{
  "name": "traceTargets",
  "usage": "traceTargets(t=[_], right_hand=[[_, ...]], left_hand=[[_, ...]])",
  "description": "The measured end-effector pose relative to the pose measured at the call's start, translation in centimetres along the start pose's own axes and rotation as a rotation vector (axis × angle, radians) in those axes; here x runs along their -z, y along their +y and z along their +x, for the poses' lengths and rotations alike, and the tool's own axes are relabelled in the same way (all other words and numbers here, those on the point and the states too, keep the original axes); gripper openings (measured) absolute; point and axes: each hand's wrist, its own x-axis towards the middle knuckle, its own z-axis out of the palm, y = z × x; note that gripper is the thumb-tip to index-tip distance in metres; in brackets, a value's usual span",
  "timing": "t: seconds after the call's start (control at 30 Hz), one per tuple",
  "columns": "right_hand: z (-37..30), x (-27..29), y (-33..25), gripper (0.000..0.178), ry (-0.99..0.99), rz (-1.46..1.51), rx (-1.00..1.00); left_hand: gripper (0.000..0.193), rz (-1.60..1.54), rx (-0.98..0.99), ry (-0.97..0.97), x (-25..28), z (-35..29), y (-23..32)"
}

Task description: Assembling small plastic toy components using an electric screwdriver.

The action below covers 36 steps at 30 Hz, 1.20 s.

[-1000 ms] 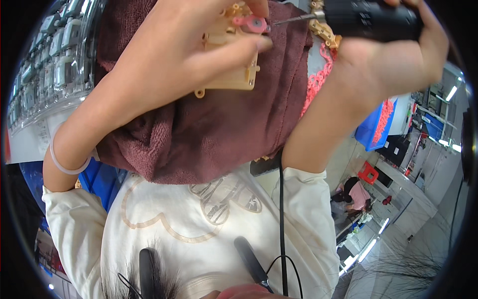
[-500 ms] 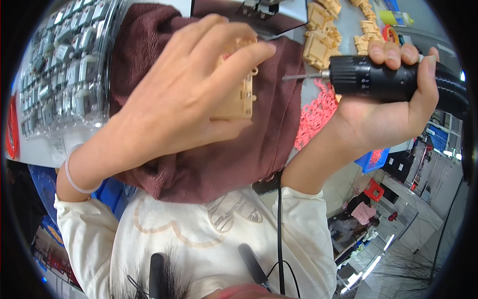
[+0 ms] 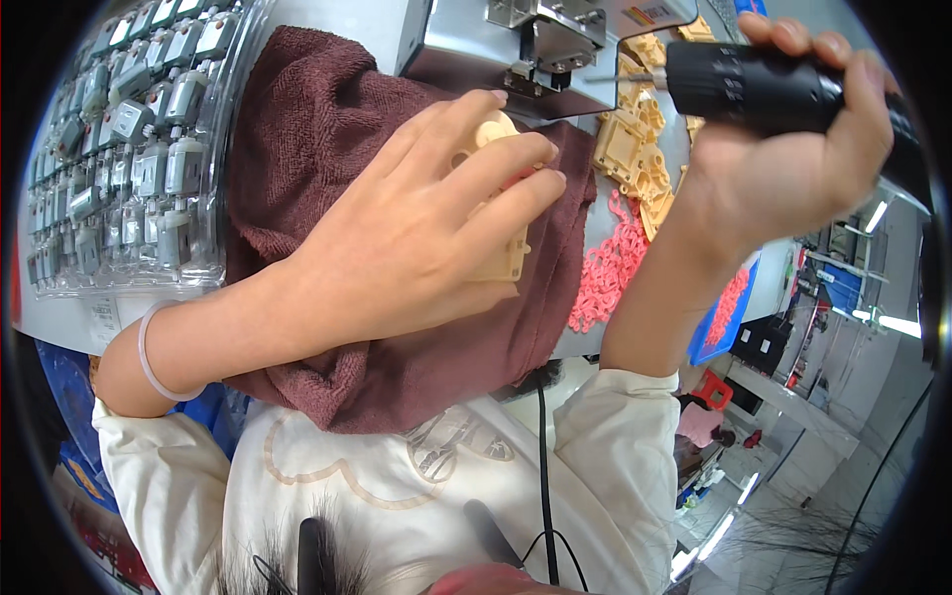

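Note:
My left hand [image 3: 407,223] is closed round a cream plastic housing [image 3: 513,256], keeping it on a folded maroon towel [image 3: 307,114]. Its fingers cover much of the part, though a round boss and a bit of pink show between them. In my right hand [image 3: 783,183] is a black electric screwdriver [image 3: 749,84], held level with its bit pointing left. The bit's tip is by the front of a silver metal box [image 3: 466,50] with a small bracket mechanism; I cannot tell whether they touch.
A clear plastic tray [image 3: 213,188] of small silver motors stands at the left. Right of the towel lie a heap of pink ring-shaped pieces [image 3: 610,273] and several cream housings [image 3: 635,149]. A blue bin [image 3: 709,332] with more pink pieces sits at the table's right edge.
My right hand has raised the screwdriver away from me, bringing its bit from above the towel to the metal box. More of the box shows; my left hand still grips the housing.

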Motion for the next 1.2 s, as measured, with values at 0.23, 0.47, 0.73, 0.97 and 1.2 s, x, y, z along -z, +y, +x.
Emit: traceTargets(t=[0.23,0.47,0.73,0.97,1.2], right_hand=[[0.4,-0.4,2.3,0.020,-0.189,-0.117,-0.035],[3.5,3.5,1.6,0.013,-0.627,-0.092,-0.221],[2.5,2.9,1.7,0.015,-0.463,-0.143,-0.169],[-1.6,-0.6,2.3,0.016,-0.134,-0.181,-0.044],[-2.5,-1.2,1.7,0.013,-0.218,-0.276,0.018]], left_hand=[[0.072,-0.073,0.056,0.001,0.7,-0.4,0.0],[0.048,-0.213,0.168,0.093,-0.1,-1.4,0.8],[0.047,-0.197,0.169,0.105,-0.8,-1.7,0.8],[0.088,-0.141,0.209,0.042,-0.4,-1.8,1.0],[0.093,-0.123,0.185,0.057,-0.7,-1.7,0.8]])
